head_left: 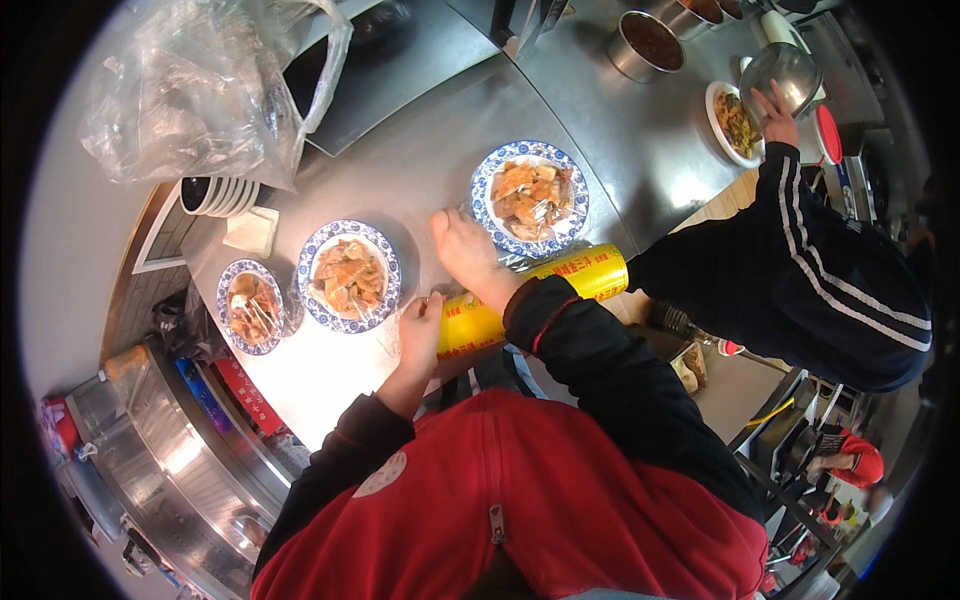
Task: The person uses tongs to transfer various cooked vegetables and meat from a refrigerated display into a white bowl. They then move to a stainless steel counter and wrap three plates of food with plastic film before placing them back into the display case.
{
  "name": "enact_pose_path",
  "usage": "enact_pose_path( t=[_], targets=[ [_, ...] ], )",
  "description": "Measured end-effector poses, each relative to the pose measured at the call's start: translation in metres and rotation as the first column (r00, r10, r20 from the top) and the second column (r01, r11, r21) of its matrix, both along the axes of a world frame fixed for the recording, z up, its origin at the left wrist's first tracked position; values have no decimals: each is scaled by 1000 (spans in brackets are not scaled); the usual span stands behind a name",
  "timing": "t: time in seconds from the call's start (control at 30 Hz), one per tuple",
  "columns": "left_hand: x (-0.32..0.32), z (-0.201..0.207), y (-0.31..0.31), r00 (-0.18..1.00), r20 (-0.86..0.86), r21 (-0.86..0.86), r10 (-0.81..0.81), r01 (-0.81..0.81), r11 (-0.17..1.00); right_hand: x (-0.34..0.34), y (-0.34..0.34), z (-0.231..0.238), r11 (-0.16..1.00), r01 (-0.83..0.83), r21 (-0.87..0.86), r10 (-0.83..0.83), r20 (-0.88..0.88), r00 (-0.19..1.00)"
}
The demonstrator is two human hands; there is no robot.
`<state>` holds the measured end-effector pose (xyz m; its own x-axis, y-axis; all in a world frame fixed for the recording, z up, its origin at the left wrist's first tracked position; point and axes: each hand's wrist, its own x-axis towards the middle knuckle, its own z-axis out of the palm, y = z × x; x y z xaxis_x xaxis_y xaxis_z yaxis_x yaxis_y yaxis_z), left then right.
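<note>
A yellow roll of cling film [580, 275] lies slantwise close against my body. My left hand [415, 335] is at the roll's left end, its fingers closed on the clear film. Reaching over the roll, my right hand [465, 250] is also closed, with film at its fingers beside the right plate. That blue-and-white plate [480, 195] carries browned, sliced food [530, 195]. To the left of my hands stands a second patterned plate [312, 250] of similar food, and beyond it a smaller patterned dish [228, 290]. Shiny film lies over the food in both.
A co-worker's hand [778, 120] holds a metal bowl [785, 75] beside a white plate of food [715, 100] at right. Metal pots [645, 50] stand at the back. A clear plastic bag [200, 90] hangs at upper left above stacked bowls [225, 195].
</note>
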<state>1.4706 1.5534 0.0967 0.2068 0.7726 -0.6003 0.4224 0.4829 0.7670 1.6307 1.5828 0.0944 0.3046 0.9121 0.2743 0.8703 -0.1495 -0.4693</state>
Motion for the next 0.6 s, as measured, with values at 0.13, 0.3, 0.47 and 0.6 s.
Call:
enact_pose_path(
  t=[0.13,0.3,0.47,0.6],
  targets=[
    [-15,13,-17,999,12,-7,43,-43,999,20,17,-2,997,50,-51,-48,41,998],
    [-38,16,-33,993,-66,-115,93,-100,988,49,40,-7,975,220,-44,-213,122,969],
    [-36,7,-42,996,-77,19,52,-51,999,31,59,-13,887,435,-153,-414,149,898],
    [-30,6,-45,997,-17,-14,72,-72,997,20,59,-15,885,464,-38,-466,-50,883]
  ],
)
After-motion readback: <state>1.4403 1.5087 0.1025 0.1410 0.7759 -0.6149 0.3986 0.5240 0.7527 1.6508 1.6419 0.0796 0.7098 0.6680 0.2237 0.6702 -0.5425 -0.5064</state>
